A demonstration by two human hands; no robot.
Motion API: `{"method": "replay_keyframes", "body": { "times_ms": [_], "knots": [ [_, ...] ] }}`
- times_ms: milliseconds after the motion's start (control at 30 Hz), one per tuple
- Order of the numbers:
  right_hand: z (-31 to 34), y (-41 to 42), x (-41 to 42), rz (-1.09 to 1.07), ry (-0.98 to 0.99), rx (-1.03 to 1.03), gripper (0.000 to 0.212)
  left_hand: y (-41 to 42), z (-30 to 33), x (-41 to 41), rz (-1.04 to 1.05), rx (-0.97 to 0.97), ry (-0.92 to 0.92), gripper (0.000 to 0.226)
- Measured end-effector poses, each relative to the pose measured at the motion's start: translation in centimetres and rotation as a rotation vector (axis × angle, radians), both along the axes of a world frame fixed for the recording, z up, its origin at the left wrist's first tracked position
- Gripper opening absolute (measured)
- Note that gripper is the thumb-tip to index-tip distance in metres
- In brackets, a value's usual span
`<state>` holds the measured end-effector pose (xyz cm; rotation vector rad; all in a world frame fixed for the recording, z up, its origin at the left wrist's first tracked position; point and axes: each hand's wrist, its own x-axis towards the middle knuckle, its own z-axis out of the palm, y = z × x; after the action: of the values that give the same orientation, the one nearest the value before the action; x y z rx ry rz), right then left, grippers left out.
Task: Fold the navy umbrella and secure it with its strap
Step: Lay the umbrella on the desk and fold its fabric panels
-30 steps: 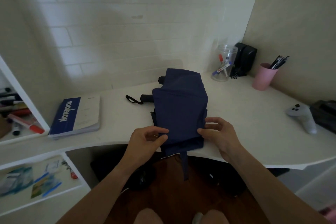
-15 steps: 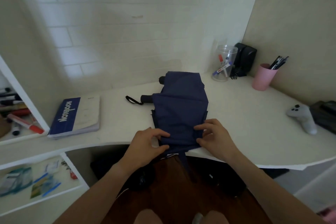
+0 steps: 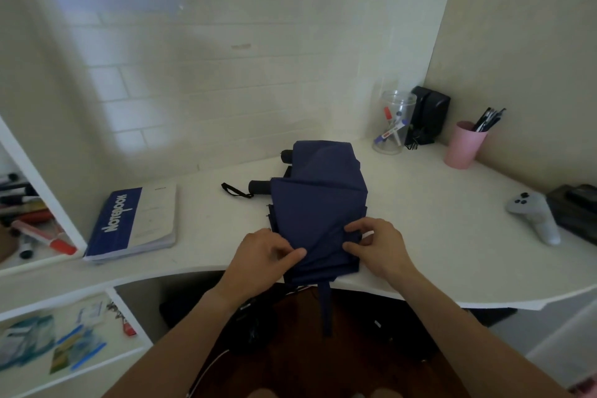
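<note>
Fingers [image 3: 355, 229] of the right hand [image 3: 378, 245] curl down and pinch a fold of navy cloth against the thumb, while the left hand [image 3: 263, 252] presses its thumb and bent fingers onto the cloth from the other side, gripping the pleats near the front edge of the desk [image 3: 452, 236]. Both hands hold fabric; neither is slack.

The navy umbrella [image 3: 319, 203] lies collapsed on the desk, about midway along its curved front edge, with its near end overhanging the lip slightly. Its black handle [image 3: 260, 187] pokes out toward the left, with a small black wrist loop [image 3: 234, 190] lying on the desk beyond it. The canopy spreads in broad flat panels running from the front edge toward the back wall, so the cloth's length runs front to back while the handle, and so probably the shaft, points left along the desk. A second dark tip shows at the far left corner of the canopy; I cannot tell what it is.

This looks to me like the gathering step: the pleats are being flattened and drawn together, not yet rolled. The strap [image 3: 326, 307] hangs loose off the front edge, below the hands. Next, I'd judge, the panels need wrapping tightly around the shaft in one direction, one hand holding the roll while the other fetches that hanging strap and brings it round to fasten.
</note>
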<state>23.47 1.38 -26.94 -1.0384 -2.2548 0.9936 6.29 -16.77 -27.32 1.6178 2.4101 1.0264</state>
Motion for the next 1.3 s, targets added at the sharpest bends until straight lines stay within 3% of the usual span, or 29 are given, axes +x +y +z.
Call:
{"method": "replay_keyframes", "body": {
  "times_ms": [100,167,233,267,367,467,533,733,867,967,1033,1167,1300],
  "knots": [
    [0.1,0.3,0.3,0.045,-0.032,-0.021,0.038,0.9,-0.2,-0.8,-0.063,0.075,0.272,0.043],
    [0.1,0.4,0.5,0.076,-0.034,-0.021,0.045,1.6,0.2,-1.4,-0.082,0.163,0.446,0.032],
    [0.1,0.6,0.6,0.093,-0.036,-0.017,0.050,2.1,0.5,-1.3,-0.014,0.198,0.468,0.023],
    [0.1,0.7,0.7,0.103,-0.043,-0.010,0.053,2.0,0.7,-1.1,0.075,0.226,0.344,0.022],
    [0.6,1.0,0.8,0.145,-0.085,0.047,0.065,1.7,1.1,-1.1,0.329,0.298,-0.354,0.026],
    [1.4,1.3,0.8,0.202,-0.142,0.088,0.074,2.5,1.9,-2.0,0.262,0.373,-0.935,0.039],
    [2.0,1.5,0.6,0.230,-0.144,0.091,0.075,3.4,2.5,-2.8,0.196,0.448,-1.089,0.042],
    [2.9,1.8,0.9,0.255,-0.139,0.041,0.073,5.0,3.3,-4.3,0.277,0.285,-1.033,0.033],
    [2.0,1.4,1.3,0.265,-0.167,0.037,0.078,3.9,2.4,-4.3,0.263,0.189,-0.697,0.042],
    [1.5,1.2,1.3,0.263,-0.189,0.073,0.080,3.3,1.9,-3.9,0.243,0.238,-0.685,0.047],
    [1.7,1.3,1.3,0.283,-0.244,0.174,0.084,3.3,1.4,-3.7,0.220,0.280,-0.701,0.052],
    [3.0,1.5,0.6,0.420,-0.383,0.571,0.091,3.5,0.2,-3.8,0.107,0.413,-0.729,0.059],
    [3.8,1.5,-0.4,0.634,-0.481,0.627,0.098,3.5,-0.1,-4.0,-0.039,0.408,-0.670,0.046]
  ]
}}
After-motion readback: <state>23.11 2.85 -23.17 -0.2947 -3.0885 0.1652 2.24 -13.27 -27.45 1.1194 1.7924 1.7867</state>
